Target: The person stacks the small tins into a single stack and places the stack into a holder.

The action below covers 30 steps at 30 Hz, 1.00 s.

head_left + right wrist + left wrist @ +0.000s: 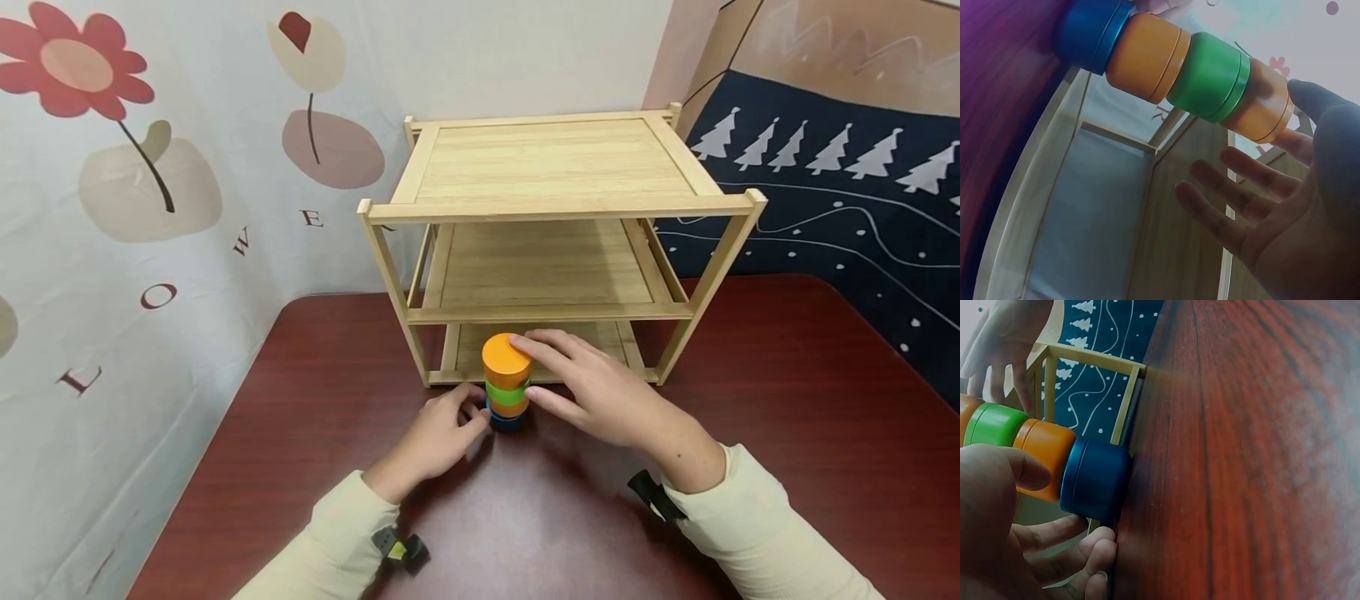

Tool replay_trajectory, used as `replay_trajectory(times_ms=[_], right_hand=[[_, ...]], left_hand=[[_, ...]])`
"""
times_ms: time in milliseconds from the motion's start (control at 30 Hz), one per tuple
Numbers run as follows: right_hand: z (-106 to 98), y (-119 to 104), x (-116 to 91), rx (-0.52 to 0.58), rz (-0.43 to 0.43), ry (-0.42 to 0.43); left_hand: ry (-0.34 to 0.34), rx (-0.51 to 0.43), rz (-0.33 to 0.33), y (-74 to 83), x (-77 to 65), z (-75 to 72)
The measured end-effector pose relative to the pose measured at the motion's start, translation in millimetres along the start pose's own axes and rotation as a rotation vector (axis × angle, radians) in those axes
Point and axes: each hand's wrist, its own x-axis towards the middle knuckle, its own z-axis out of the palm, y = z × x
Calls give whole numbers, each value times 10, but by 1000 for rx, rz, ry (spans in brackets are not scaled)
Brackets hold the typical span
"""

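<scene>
Pale sleeves (330, 533): they are lying nearest, ending short of my wrists, which is probably sparing the canisters a snag.
Left hand (438, 433): I am curving it loosely beside the stack's foot, thumb before the lower orange canister (1050, 437), fingers bent near the blue canister (1097, 478); it is wrapping nothing, seemingly guarding the base. Whether the fingertips are pressing, I cannot tell.
Canister stack (506, 375): it is standing upright on the worktop (585, 517), blue lowest, then orange, the green canister (1207, 75) and the top orange canister (506, 354); their matching widths are presumably letting each sit squarely.
Wooden shelf (555, 162): it is standing just behind the stack, its decks facing me.
Right hand (607, 387): I am holding it spread, fingers mostly straight, a fingertip meeting the uppermost lid, thumb beside the green; it is gripping nothing, likely just steadying the upper end.
Tree-printed cloth (825, 167): it is hanging farthest right.
</scene>
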Motion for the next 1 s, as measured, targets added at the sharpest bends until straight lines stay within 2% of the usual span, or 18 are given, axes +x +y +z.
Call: replay_trajectory(times_ms=[433, 1000], right_hand=[[-35, 40, 5, -7, 6, 13], [-25, 59, 24, 14, 93, -6]], left_hand=[[-3, -11, -5, -5, 13, 0], [-1, 6, 1, -20, 21, 5]])
